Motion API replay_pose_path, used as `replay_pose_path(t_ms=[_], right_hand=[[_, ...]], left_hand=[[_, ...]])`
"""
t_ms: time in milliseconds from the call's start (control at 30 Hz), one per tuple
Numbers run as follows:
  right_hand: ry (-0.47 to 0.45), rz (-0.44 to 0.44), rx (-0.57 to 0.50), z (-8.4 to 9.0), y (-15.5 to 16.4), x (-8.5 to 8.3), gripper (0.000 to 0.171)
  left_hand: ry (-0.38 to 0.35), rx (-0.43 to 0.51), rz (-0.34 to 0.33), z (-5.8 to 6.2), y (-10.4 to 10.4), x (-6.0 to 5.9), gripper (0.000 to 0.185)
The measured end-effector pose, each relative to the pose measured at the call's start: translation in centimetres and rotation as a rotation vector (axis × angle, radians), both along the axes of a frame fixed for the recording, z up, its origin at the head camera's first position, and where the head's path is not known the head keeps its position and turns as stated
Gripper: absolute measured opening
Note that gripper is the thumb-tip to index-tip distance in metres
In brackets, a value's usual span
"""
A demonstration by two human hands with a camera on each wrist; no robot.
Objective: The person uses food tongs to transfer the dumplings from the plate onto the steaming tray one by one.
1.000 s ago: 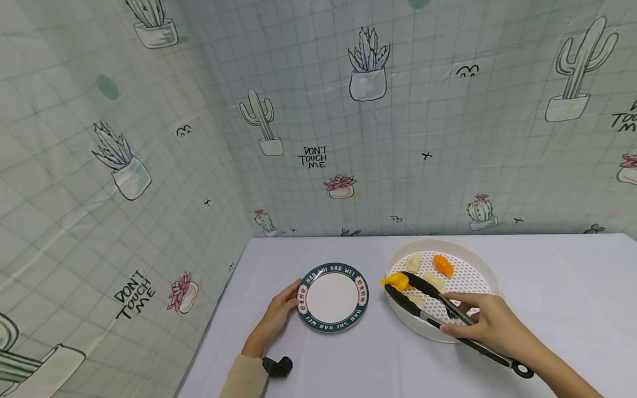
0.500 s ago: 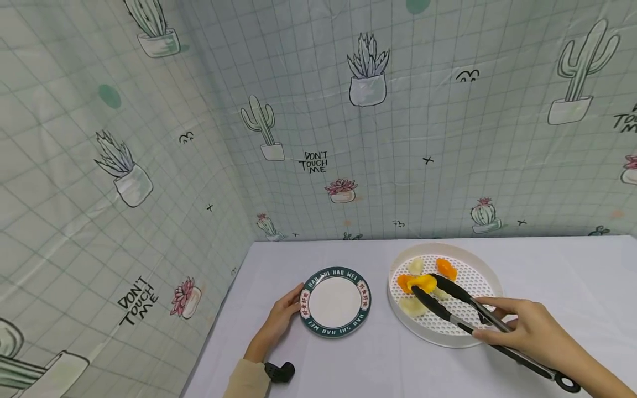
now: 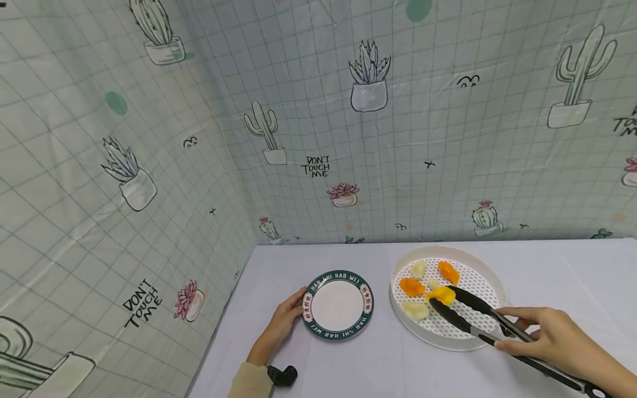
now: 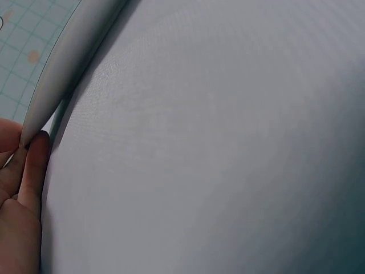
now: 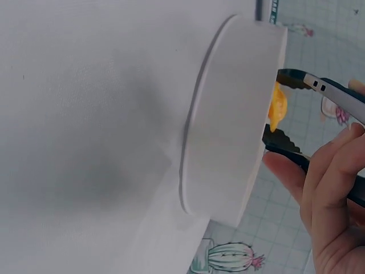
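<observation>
My left hand (image 3: 281,320) holds the left rim of a round plate (image 3: 338,305) with a white centre and dark green lettered border; its rim sits between thumb and fingers in the left wrist view. Black-and-steel tongs (image 3: 485,335) are gripped by my right hand (image 3: 552,334). Their tips stand apart on either side of a yellow dumpling-like piece (image 3: 441,296), over the round white perforated tray (image 3: 497,284). In the right wrist view a gap shows between this yellow piece (image 5: 278,108) and the tong tips (image 5: 291,74).
Two orange pieces (image 3: 412,287) and several pale yellow pieces (image 3: 415,310) lie on the tray, spaced apart. A white cloth (image 3: 378,365) covers the table. Behind it hangs a patterned cactus backdrop (image 3: 428,127). A black wrist device (image 3: 282,376) sits by the left sleeve.
The tongs and right hand have moved right, bringing the yellow piece from the tray's left rim towards its middle. The tong tips look wider around it. The left hand stays on the plate.
</observation>
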State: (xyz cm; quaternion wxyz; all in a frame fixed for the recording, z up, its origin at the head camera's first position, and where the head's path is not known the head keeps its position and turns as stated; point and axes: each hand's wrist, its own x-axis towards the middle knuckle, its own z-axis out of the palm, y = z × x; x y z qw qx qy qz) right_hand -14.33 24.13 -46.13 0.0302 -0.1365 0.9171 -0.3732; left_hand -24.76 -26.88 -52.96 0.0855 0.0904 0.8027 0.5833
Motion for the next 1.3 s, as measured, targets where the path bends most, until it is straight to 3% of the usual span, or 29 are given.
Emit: replay_pose_path(t_ms=[100, 367, 767, 1067, 1300], right_hand=[[0.006, 0.024, 0.003, -0.3, 0.4, -0.1, 0.060], [0.131, 0.067, 0.030, -0.7, 1.0, -0.5, 0.053], [0.020, 0.107, 0.063, -0.4, 1.5, -1.1, 0.054], [0.048, 0.095, 0.101, -0.2, 1.6, -1.2, 0.053], [0.119, 0.059, 0.034, -0.1, 1.7, -0.8, 0.051]], left_hand=[[0.005, 0.005, -0.002, -0.1, 0.0, 0.1, 0.052], [-0.009, 0.029, -0.003, -0.2, -0.1, -0.1, 0.052], [0.007, 0.012, -0.011, 0.1, 0.2, 0.0, 0.051], [0.005, 0.015, -0.008, -0.1, 0.2, -0.1, 0.051], [0.008, 0.009, -0.011, -0.1, 0.1, -0.2, 0.052]])
